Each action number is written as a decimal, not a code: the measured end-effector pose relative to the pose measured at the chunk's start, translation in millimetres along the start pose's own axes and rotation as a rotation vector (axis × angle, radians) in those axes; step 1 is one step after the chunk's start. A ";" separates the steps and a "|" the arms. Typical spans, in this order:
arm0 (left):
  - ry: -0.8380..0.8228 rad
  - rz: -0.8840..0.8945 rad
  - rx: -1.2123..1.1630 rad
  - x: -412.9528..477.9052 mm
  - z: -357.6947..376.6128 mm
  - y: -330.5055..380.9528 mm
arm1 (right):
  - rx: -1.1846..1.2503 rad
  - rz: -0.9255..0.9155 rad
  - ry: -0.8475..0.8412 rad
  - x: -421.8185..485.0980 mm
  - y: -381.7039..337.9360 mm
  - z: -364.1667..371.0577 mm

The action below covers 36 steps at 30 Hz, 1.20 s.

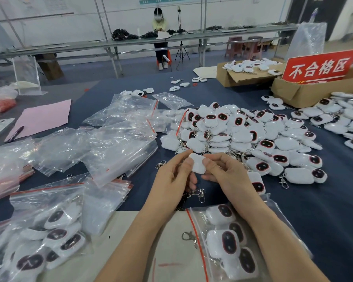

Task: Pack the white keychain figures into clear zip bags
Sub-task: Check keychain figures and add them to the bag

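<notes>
- Holding one small white plastic keychain figure (197, 164) at the centre of the frame, the left hand (174, 176) and the right hand (225, 176) are pinched on its edges with thumbs and fingertips.
- A silver metal clasp (199, 194) is seen hanging just below the hands, above the dark blue table covering (324, 210).
- A clear zip bag with a red seal strip (228, 243), holding several figures, is laid under the right forearm at lower right.
- More filled clear bags (49, 233) are heaped at lower left.
- A large pile of loose white figures with dark oval faces (245, 135) is spread right of centre, just beyond the hands.
- Empty clear zip bags (110, 139) are scattered left of centre.
- A pink paper sheet (43, 117) is placed at the left.
- Brown cardboard boxes (236, 78) and a red sign with white characters (320, 67) are found at upper right.
</notes>
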<state>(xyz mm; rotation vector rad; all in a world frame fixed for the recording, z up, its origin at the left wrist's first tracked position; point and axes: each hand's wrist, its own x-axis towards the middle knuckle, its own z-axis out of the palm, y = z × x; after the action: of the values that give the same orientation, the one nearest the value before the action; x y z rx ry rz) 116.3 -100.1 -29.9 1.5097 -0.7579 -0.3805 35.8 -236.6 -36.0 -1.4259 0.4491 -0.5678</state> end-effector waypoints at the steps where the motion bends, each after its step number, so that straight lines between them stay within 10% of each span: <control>1: 0.026 0.028 0.026 0.0 -0.3 0.2 | 0.000 -0.003 -0.032 -0.3 0.0 -0.2; 18: 0.172 0.144 0.144 -3.8 0.6 5.2 | -0.119 -0.035 -0.116 -1.5 0.5 1.5; 36: -0.016 0.032 -0.058 -4.0 -3.8 6.1 | -0.014 -0.026 -0.037 -2.7 -4.6 -4.1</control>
<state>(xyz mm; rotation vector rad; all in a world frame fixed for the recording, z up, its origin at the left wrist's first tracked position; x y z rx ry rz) 114.6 -94.3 -24.5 1.4399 -0.7769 -0.3878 30.7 -238.5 -31.9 -1.4550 0.4063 -0.5590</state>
